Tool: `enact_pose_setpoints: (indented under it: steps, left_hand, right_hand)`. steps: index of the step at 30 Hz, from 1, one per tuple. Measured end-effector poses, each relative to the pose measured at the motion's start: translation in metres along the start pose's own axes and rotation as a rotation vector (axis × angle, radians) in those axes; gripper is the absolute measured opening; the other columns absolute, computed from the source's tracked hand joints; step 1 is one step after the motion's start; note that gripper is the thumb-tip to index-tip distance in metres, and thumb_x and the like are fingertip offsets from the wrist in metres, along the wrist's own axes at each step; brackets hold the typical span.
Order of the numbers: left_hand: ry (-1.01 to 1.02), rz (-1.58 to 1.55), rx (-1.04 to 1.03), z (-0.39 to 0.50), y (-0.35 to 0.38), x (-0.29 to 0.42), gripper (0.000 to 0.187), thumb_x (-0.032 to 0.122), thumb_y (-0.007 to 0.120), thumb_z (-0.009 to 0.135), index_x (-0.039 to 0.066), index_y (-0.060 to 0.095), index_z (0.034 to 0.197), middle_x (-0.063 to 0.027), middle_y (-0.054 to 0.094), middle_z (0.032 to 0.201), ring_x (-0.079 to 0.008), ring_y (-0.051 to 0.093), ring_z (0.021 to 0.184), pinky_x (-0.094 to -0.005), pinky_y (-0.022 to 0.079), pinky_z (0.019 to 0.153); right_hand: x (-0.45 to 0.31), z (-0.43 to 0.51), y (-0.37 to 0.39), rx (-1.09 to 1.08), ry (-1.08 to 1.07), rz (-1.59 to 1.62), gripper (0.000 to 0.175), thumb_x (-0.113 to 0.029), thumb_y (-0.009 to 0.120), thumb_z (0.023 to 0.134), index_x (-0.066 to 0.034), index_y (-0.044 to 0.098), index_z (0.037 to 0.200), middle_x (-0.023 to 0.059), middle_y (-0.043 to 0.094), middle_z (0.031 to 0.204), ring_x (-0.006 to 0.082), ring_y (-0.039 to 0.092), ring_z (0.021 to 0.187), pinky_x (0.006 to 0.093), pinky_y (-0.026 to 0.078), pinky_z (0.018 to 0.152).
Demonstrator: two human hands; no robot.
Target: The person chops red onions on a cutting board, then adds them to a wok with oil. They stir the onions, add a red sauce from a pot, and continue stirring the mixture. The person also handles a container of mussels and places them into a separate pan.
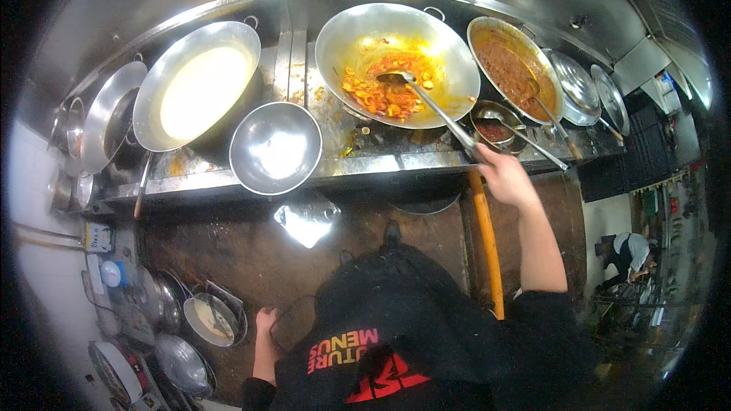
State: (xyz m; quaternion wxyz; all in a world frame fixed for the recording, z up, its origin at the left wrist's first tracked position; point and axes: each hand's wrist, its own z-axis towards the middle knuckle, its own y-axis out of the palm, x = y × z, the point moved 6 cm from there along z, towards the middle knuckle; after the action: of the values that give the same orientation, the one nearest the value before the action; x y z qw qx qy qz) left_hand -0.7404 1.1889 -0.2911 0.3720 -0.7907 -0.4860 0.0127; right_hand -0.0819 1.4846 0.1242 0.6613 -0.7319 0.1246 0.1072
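Note:
My right hand (508,176) grips the handle of a long metal ladle (437,105). The ladle's bowl rests in chunky orange-red food (388,88) inside a large, wide metal wok (337,45). Oily yellow sauce coats the wok's inner wall. Low at my left side hangs my left hand (266,318), small in view with its fingers seemingly curled; whether it holds anything is unclear. An empty metal bowl (276,148) sits at the stove's front edge, left of the wok. To the wok's right, a small pot (494,128) contains dark red sauce and a ladle.
A pan of brown sauce (508,68) and a lidded pot (574,85) stand to the right. On the left is a wide pan of pale liquid (205,94). A yellow pole (485,240) leans below the stove edge. Another person (628,251) bends over at far right.

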Motion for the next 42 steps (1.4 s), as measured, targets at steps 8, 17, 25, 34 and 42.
enact_pose_setpoints:
  steps: [8, 17, 25, 34, 42]
  left_hand:
    - [-0.120, -0.220, -0.176, 0.014, 0.014, -0.012, 0.036, 0.023, 0.069, 0.087, -0.005, 0.068, 0.110, -0.0183, 0.073, 0.097, -0.0310, 0.072, 0.085, -0.0397, 0.055, 0.076]
    - [0.032, -0.435, 0.154, -0.011, -0.026, 0.031, 0.029, 0.010, 0.062, 0.091, -0.007, 0.062, 0.114, -0.0151, 0.069, 0.087, -0.0216, 0.066, 0.071, -0.0381, 0.053, 0.062]
    - [-0.137, -0.889, -0.383, -0.048, 0.056, -0.063, 0.026, 0.021, 0.060, 0.092, -0.001, 0.065, 0.106, -0.0119, 0.067, 0.081, -0.0258, 0.069, 0.074, -0.0445, 0.051, 0.061]
    - [-0.006, -0.302, -0.017, -0.027, -0.001, -0.021, 0.035, 0.024, 0.069, 0.085, -0.003, 0.066, 0.107, -0.0159, 0.070, 0.093, -0.0292, 0.070, 0.088, -0.0439, 0.054, 0.075]
    - [0.090, 0.049, 0.056, 0.004, 0.000, 0.010, 0.039, 0.031, 0.066, 0.086, -0.004, 0.068, 0.104, -0.0191, 0.073, 0.098, -0.0292, 0.071, 0.090, -0.0386, 0.055, 0.081]
  right_hand:
    - [0.013, 0.026, 0.040, -0.027, 0.158, -0.050, 0.053, -0.017, 0.056, 0.092, -0.0069, 0.049, 0.143, 0.0270, 0.067, 0.110, 0.0425, 0.065, 0.104, 0.0484, 0.050, 0.094]
    - [0.038, 0.132, 0.143, 0.139, 0.612, 1.131, 0.043, -0.014, 0.060, 0.095, -0.0061, 0.054, 0.137, 0.0084, 0.061, 0.083, 0.0133, 0.056, 0.055, 0.0337, 0.048, 0.046]
    - [0.035, 0.141, 0.112, 0.011, 0.474, 1.245, 0.040, -0.012, 0.058, 0.095, -0.0081, 0.054, 0.134, 0.0018, 0.055, 0.071, 0.0102, 0.047, 0.046, 0.0258, 0.034, 0.038]
    - [0.003, 0.210, 0.166, -0.052, 0.359, 0.789, 0.049, -0.016, 0.058, 0.093, -0.0175, 0.048, 0.141, 0.0105, 0.059, 0.069, 0.0223, 0.058, 0.052, 0.0413, 0.047, 0.044]
    - [0.043, 0.022, 0.064, -0.176, 0.076, -0.309, 0.055, -0.019, 0.055, 0.092, -0.0250, 0.044, 0.146, 0.0182, 0.061, 0.108, 0.0383, 0.065, 0.096, 0.0485, 0.054, 0.083]
